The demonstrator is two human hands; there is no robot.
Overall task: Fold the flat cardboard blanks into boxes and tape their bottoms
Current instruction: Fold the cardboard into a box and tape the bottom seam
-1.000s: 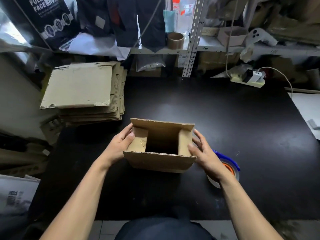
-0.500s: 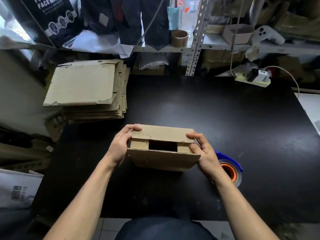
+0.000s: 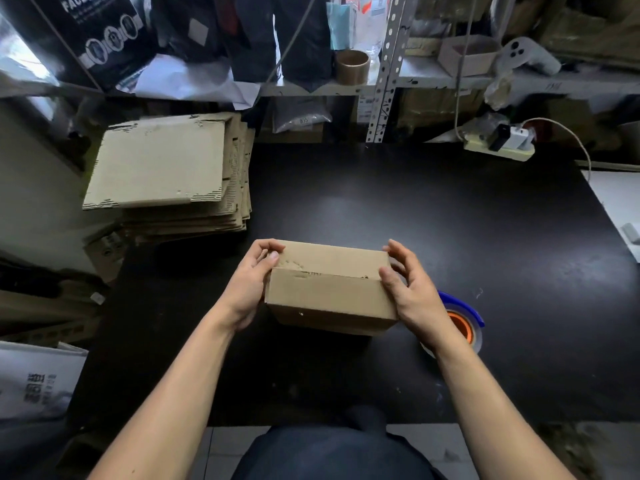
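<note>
I hold the box [image 3: 330, 289] between both hands just above the bench [image 3: 433, 220], near the edge closest to me. My left hand [image 3: 247, 287] grips its left end, thumb on the top flap, fingers curled round the far corner. My right hand [image 3: 412, 289] holds the right end, thumb on the seam, the other fingers half curled at the far corner. The two flaps meet in a seam across the top, so I judge the folding step is finished and no tape is on yet. The tape [image 3: 462, 323] lies at 3 o'clock from the box, partly hidden behind my right wrist. Next I think one hand must keep the flaps down while the right one takes the tape. The blanks [image 3: 156, 164] wait at 10 o'clock.
</note>
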